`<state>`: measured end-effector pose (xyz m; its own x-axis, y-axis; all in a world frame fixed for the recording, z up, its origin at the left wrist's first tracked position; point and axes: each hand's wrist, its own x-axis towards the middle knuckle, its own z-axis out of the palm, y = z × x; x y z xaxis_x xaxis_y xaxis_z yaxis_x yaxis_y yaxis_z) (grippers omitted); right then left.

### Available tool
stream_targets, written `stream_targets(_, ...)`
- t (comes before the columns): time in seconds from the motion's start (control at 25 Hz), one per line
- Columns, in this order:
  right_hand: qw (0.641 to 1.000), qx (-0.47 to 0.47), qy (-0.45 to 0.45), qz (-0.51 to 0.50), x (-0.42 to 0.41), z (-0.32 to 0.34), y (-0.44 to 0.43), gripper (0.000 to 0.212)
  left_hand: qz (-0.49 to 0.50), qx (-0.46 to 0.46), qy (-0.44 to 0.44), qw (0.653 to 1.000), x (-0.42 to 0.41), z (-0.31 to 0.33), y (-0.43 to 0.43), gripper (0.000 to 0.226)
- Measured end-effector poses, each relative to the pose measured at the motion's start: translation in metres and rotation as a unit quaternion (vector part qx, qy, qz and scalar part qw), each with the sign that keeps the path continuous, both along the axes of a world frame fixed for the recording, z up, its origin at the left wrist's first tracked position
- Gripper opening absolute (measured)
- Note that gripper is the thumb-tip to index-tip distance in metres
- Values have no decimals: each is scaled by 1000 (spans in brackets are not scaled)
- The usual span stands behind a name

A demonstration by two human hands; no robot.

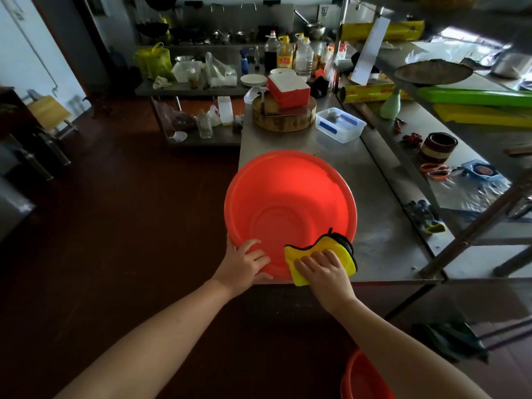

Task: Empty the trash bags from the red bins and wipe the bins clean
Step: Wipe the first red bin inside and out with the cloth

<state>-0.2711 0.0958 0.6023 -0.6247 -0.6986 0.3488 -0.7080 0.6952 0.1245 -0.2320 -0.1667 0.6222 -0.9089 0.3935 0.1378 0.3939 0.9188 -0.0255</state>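
Facing up, red bin (288, 197); left hand (244, 263) grips rim, right hand (324, 272) presses yellow cloth (331, 244) flat-fingered.

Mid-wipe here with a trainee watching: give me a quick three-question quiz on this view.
1. True or false: the bin on the table has a trash bag in it.
2. What does the right hand press against that bin's near rim? A) a sponge B) a yellow cloth C) a paper towel
3. Fill in: a second red bin stands on the ____.
Key: 1 false; 2 B; 3 floor.
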Motion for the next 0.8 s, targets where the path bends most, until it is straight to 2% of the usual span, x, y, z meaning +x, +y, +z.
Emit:
stream_targets(0.2,999,33,-22,9,9,-19,-8,37,60,-75,-37,995,24,-28,8,43)
stream_targets(0.44,991,98,-76,48,10,-15,2,48,-10,-103,-38,994,28,-40,15,46)
stream_targets(0.56,965,182,-178,55,4,-12,15,74,-26,-114,-23,993,34,-47,22,40)
stream_targets(0.64,943,218,-246,51,-3,-10,15,75,-31,-105,2,994,35,-46,24,39)
stream_targets(0.8,926,212,-309,46,-13,-9,12,67,-39,-100,23,994,37,-50,26,40)
